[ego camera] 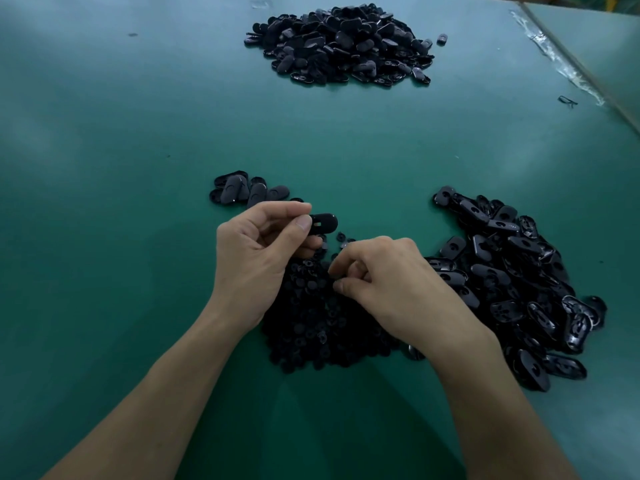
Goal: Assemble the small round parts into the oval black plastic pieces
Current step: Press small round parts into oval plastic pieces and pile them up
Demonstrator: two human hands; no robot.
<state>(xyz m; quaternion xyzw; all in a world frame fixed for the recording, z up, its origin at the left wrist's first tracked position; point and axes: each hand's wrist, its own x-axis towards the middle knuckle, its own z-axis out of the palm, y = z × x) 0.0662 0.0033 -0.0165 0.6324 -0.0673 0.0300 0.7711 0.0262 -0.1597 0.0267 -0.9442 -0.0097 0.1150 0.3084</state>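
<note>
Pinching one oval black piece [323, 223] between thumb and forefinger, the left hand [256, 251] holds it at frame centre, just above the pile of small round parts [318, 323]. The right hand [391, 282] curls over that pile; whether its grip holds a part cannot be told. A heap of oval pieces [519, 282] lies at right and a larger heap [343, 46] at top centre of the green worktop [104, 168].

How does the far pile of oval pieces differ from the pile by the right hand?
The far pile sits at the far end of the green table; the right pile lies close beside the right hand. The far pile is a compact mound, roughly round in outline, while the right pile stretches in a long curved band. Both are heaps of black oval pieces on that table.
</note>
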